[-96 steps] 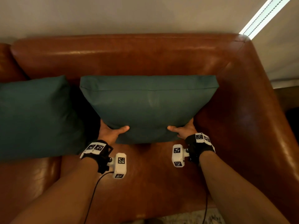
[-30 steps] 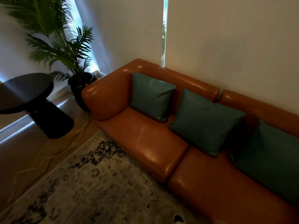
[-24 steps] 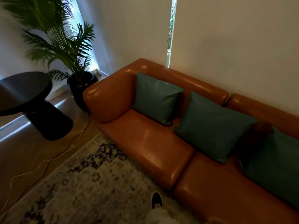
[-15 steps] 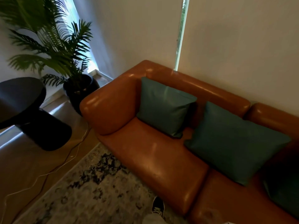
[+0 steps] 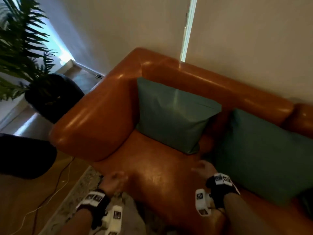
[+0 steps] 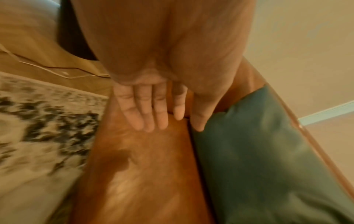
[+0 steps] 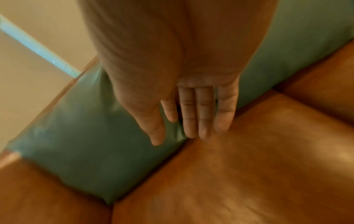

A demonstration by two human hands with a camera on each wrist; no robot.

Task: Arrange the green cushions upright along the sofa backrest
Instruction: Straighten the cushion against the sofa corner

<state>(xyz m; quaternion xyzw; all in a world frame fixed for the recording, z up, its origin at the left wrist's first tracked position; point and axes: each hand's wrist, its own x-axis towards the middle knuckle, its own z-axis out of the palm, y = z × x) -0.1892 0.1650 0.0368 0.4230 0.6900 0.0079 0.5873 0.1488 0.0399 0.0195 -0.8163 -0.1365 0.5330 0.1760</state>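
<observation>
A green cushion point(image 5: 174, 114) stands upright in the sofa's left corner, leaning on the brown leather backrest point(image 5: 220, 82). A second green cushion point(image 5: 264, 153) leans on the backrest to its right. My left hand point(image 5: 115, 179) hovers over the seat's front edge, fingers straight and holding nothing, as the left wrist view shows point(image 6: 151, 112). My right hand point(image 5: 202, 168) hangs above the seat just in front of the gap between the two cushions, fingers straight and empty point(image 7: 193, 118). Both hands are blurred by motion.
The sofa's left armrest point(image 5: 94, 119) bulges beside the corner cushion. A potted palm point(image 5: 25, 56) in a dark pot point(image 5: 52, 97) and a black round side table point(image 5: 23, 156) stand left of the sofa. A patterned rug point(image 5: 76, 197) and a white cable point(image 5: 55, 189) lie on the wooden floor.
The view has swung closer onto the sofa's left corner. Both hands, out of view in the last three earlier frames, have come in over the seat, empty.
</observation>
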